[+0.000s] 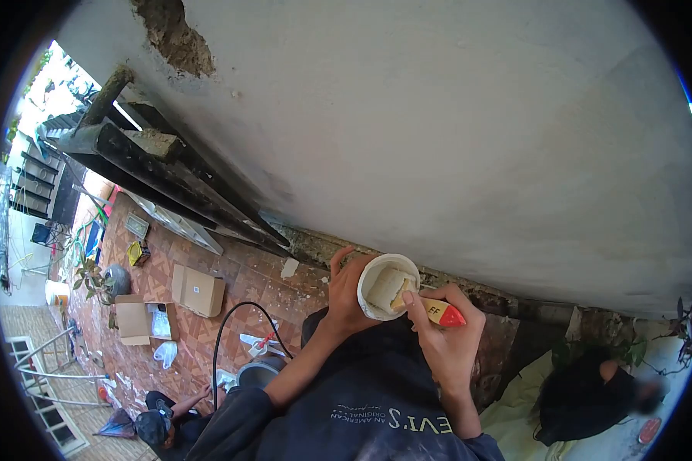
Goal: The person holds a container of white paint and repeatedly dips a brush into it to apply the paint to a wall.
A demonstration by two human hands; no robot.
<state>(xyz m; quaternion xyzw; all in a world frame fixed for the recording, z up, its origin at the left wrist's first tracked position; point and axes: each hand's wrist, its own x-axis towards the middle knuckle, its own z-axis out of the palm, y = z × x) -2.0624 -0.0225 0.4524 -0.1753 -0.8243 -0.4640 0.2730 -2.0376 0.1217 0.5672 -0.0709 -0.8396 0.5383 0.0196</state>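
Note:
My left hand (349, 290) is wrapped round a white tub (369, 278), with its open mouth facing me and whitish material inside. In my right hand (447, 338) is a paintbrush (432, 309) with a yellowish handle and a red end. The brush's bristle end is in the mouth of the tub. Both hands are in front of a dark shirt, close to the foot of a pale wall (438, 138).
Dark metal beams (161, 177) lean along the wall at the left. Cardboard boxes (197, 290) lie on the tiled floor (238, 276). One person (155, 426) is at the lower left, another (584, 396) at the lower right. A black hose (221, 338) curves beside my left arm.

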